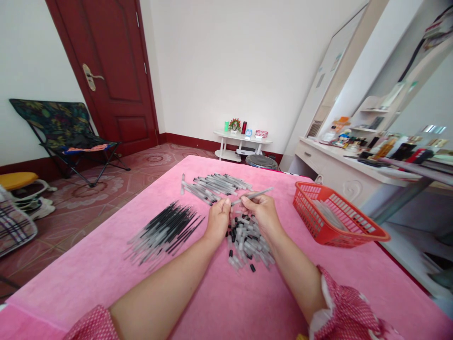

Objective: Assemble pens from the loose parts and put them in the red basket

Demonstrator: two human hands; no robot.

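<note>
My right hand [262, 210] is closed around a grey translucent pen [262, 192], which slants up to the right. At the pen's lower left end, my left hand [218, 218] has its thumb and fingers pinched together; what lies inside that pinch is hidden. Beneath and between both hands spreads a heap of clear pen caps [244, 238] mixed with small black pieces [252, 267]. Left of my left hand lies a pile of black ink refills [166, 231]. Just beyond my hands, several grey pens [215, 184] lie in a loose row.
A red plastic basket [307, 215] holding clear pen tubes [329, 213] stands at the right of the pink-covered table [116, 283]. Further right is a cluttered dressing table [357, 165]. A folding chair [71, 127] stands by the red door [113, 71]. A low white stand [244, 137] is against the wall.
</note>
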